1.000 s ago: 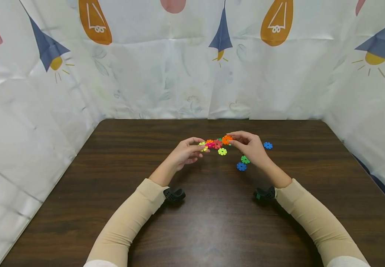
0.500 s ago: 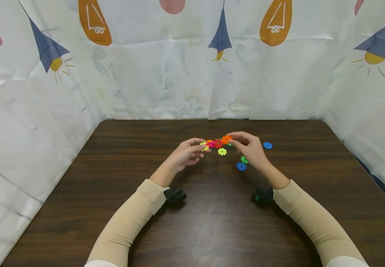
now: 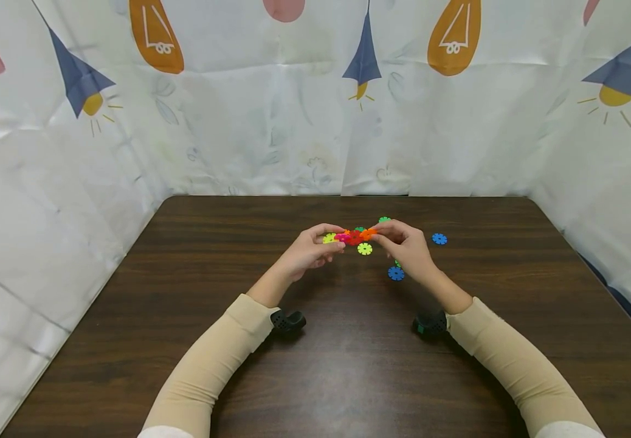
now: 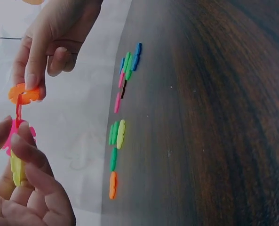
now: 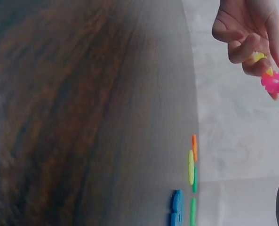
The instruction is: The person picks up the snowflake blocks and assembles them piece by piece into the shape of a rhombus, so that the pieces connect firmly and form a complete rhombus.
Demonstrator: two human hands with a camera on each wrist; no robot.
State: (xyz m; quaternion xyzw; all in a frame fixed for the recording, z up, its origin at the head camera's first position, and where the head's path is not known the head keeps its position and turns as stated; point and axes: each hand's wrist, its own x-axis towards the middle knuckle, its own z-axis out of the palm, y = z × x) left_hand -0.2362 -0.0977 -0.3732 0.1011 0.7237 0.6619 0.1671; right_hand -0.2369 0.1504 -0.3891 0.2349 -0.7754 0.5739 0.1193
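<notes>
A short chain of slotted plastic discs is held above the table between the two hands. It runs from a yellow disc [image 3: 329,239] through a pink disc [image 4: 32,132] and a red disc [image 3: 354,238] to an orange disc [image 4: 30,95]. The left hand [image 3: 306,253] pinches the pink disc between thumb and fingers, with the yellow one lying inside its grasp. At the other end the right hand [image 3: 410,250] pinches the orange disc with thumb and forefinger. In the left wrist view the red disc stands edge-on, its top meeting the orange disc.
Loose discs lie on the brown table [image 3: 343,365]: a yellow one [image 3: 365,249] just below the chain, a blue one [image 3: 396,274] nearer the front, another blue one [image 3: 439,239] right of the right hand, and a green one [image 3: 385,219] behind it. Patterned cloth [image 3: 304,134] encloses the table.
The left hand's grip has moved from the yellow disc onto the pink one. The right hand has shifted slightly down and left, and the orange disc is tilted flatter.
</notes>
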